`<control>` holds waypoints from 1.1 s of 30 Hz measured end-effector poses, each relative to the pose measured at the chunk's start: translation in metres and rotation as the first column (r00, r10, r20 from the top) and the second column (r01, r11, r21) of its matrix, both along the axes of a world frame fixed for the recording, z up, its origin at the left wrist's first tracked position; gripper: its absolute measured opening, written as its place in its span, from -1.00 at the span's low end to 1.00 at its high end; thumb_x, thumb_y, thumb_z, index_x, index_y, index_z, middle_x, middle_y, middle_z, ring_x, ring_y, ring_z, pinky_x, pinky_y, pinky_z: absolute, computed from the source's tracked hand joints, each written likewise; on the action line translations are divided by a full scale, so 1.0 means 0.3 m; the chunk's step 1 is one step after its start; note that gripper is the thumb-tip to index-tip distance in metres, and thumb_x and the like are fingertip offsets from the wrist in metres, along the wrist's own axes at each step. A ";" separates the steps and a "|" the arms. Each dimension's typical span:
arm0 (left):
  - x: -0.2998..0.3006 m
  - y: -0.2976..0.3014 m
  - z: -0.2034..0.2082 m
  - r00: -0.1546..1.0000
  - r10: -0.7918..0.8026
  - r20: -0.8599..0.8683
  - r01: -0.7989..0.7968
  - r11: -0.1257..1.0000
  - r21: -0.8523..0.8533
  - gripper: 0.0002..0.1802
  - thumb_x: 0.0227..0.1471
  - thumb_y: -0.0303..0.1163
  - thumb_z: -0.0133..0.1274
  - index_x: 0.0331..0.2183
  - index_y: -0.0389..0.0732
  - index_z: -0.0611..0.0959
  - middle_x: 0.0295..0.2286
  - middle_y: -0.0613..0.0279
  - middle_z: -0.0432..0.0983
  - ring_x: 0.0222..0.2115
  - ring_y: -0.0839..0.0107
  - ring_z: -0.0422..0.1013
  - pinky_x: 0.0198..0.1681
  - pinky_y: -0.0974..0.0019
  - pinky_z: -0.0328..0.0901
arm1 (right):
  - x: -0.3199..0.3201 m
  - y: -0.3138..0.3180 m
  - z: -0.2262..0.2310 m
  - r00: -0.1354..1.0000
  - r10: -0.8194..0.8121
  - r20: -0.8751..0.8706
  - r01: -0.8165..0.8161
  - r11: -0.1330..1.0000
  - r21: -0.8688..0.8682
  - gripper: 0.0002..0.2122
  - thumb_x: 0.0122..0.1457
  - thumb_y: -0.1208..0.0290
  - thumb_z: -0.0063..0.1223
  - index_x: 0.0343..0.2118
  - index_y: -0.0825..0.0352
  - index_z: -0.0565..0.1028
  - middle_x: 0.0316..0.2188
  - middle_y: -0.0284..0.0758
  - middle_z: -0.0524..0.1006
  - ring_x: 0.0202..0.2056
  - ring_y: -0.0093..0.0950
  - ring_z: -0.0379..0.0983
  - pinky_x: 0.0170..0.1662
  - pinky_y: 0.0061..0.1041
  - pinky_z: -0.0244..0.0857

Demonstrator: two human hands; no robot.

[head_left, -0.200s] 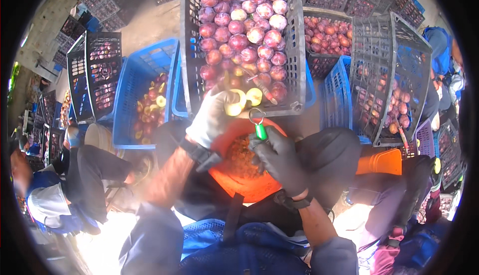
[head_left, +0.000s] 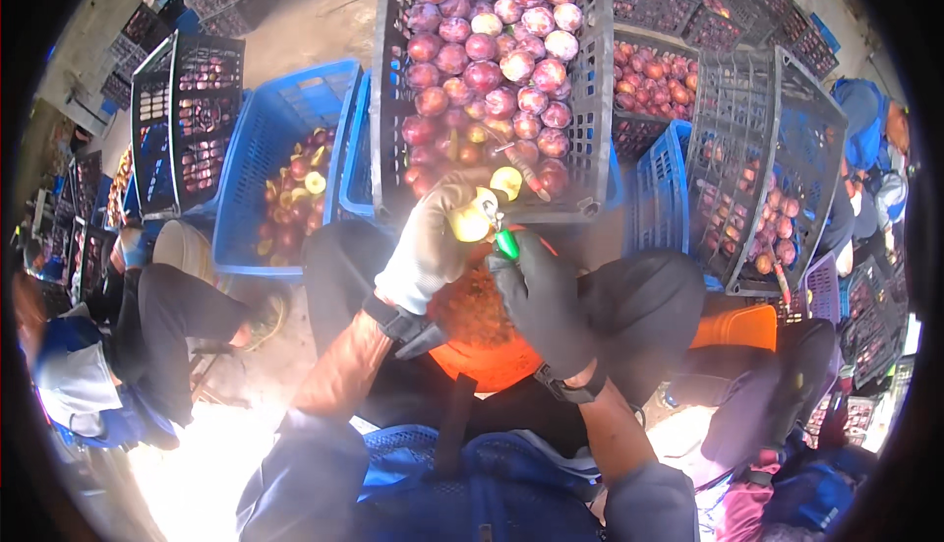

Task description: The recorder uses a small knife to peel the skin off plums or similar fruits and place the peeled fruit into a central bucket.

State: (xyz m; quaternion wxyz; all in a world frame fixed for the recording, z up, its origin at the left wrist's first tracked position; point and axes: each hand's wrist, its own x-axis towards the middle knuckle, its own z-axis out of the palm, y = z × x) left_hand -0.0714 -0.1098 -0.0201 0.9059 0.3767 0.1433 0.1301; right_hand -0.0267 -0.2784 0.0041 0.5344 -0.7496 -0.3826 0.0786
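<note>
My left hand (head_left: 428, 237), in a pale, stained glove, holds a cut plum half (head_left: 469, 223) with its yellow flesh showing. My right hand (head_left: 551, 296), in a dark grey glove, is closed round the green handle of a small pitting tool (head_left: 506, 244). The tool's metal loop meets the flesh of the plum half. Another yellow cut plum piece (head_left: 505, 183) shows just beyond, at the near end of the black crate (head_left: 585, 149) of whole plums. A knife (head_left: 529, 176) with a reddish handle lies there too. Below my hands sits an orange bucket (head_left: 492, 370) holding brownish-orange scraps.
To the left stands a blue crate (head_left: 229, 217) with cut plums. On the right are another blue crate (head_left: 661, 188) and a tilted black crate (head_left: 733, 168). People sit close on both sides; an orange container (head_left: 733, 329) stands near my right knee.
My right hand has brought the pitting tool up against the plum half, where its loop stood apart before. My left hand has moved slightly nearer to me relative to the crate.
</note>
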 end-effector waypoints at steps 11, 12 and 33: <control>-0.061 -0.023 -0.021 0.987 0.087 0.136 -0.056 0.975 -0.214 -0.52 0.40 -0.02 -0.20 -0.14 -0.28 0.53 -0.22 0.01 0.59 -0.29 0.13 0.61 -0.15 0.11 0.53 | -0.127 0.036 0.057 0.753 0.017 0.658 0.331 0.853 -0.402 -0.66 0.17 0.41 0.17 -0.02 0.35 0.42 -0.43 -0.27 0.44 -0.43 -0.28 0.48 -0.40 -0.33 0.36; -0.066 -0.022 -0.018 0.987 0.100 0.127 -0.076 0.981 -0.176 -0.52 0.39 -0.01 -0.19 -0.14 -0.28 0.53 -0.24 0.02 0.59 -0.31 0.13 0.61 -0.18 0.13 0.54 | -0.136 0.044 0.058 0.729 0.022 0.685 0.364 0.834 -0.415 -0.66 0.16 0.41 0.18 -0.02 0.35 0.42 -0.44 -0.28 0.43 -0.44 -0.30 0.48 -0.41 -0.34 0.36; -0.082 -0.042 -0.063 0.902 0.410 0.135 -0.414 0.733 0.539 -0.60 0.38 -0.11 -0.07 -0.12 -0.30 0.56 -0.31 0.18 0.56 -0.40 0.42 0.52 -0.33 0.35 0.44 | -0.090 0.073 0.034 0.742 0.117 -0.660 -0.212 0.975 -0.065 -0.90 0.32 0.47 0.02 -0.29 0.39 0.41 -0.67 -0.44 0.34 -0.67 -0.69 0.25 -0.62 -0.52 0.12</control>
